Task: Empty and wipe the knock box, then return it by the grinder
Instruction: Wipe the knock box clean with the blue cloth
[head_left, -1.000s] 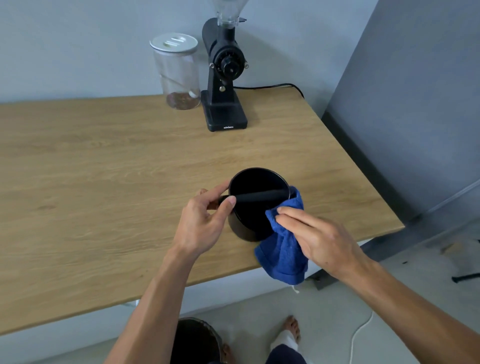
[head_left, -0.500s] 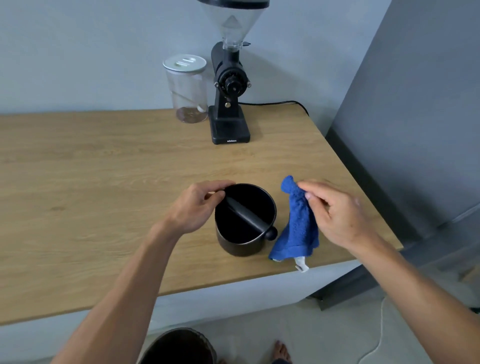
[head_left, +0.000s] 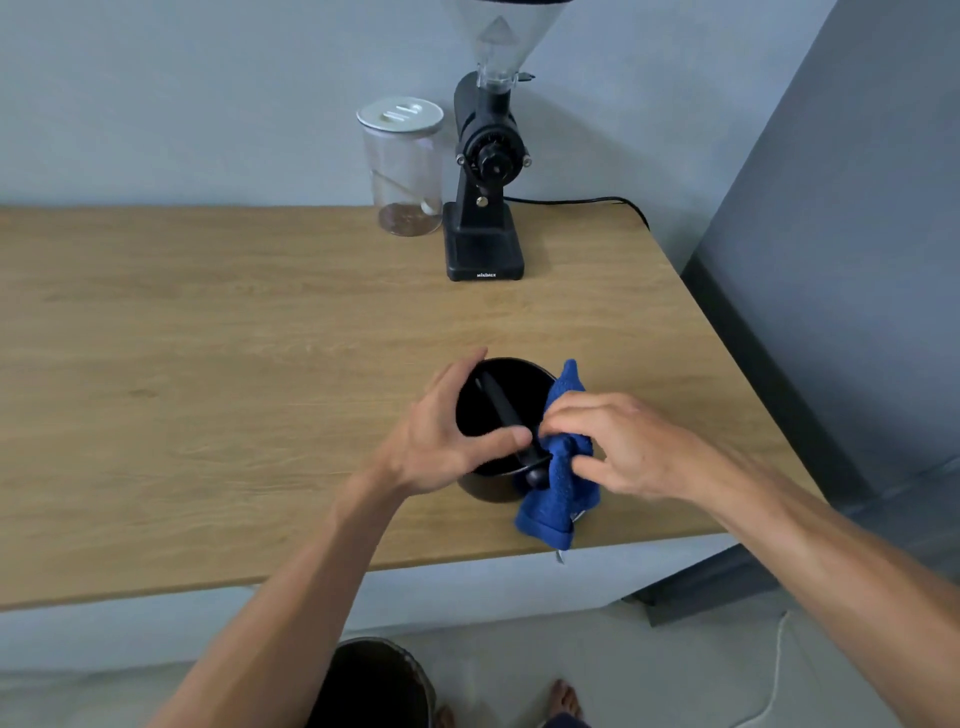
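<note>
The black round knock box (head_left: 488, 486) stands upright on the wooden table (head_left: 208, 364) near its front right edge, its black bar running diagonally across the opening. My left hand (head_left: 447, 434) grips the box's left rim, thumb over the near edge by the bar. My right hand (head_left: 613, 441) holds a blue cloth (head_left: 558, 499) pressed against the box's right side; the cloth drapes down over the rim and the table. The black coffee grinder (head_left: 485, 208) stands at the back of the table against the wall.
A clear jar with a white lid (head_left: 402, 166) stands just left of the grinder. The grinder's black cable (head_left: 587, 200) runs off to the right. A dark bin (head_left: 371, 686) sits on the floor below the table edge, near a bare foot (head_left: 563, 699). A grey wall panel (head_left: 857, 208) is at the right.
My right hand brought the cloth from beside the box back against its right rim. My left hand turned the box, so the bar now points more toward me.
</note>
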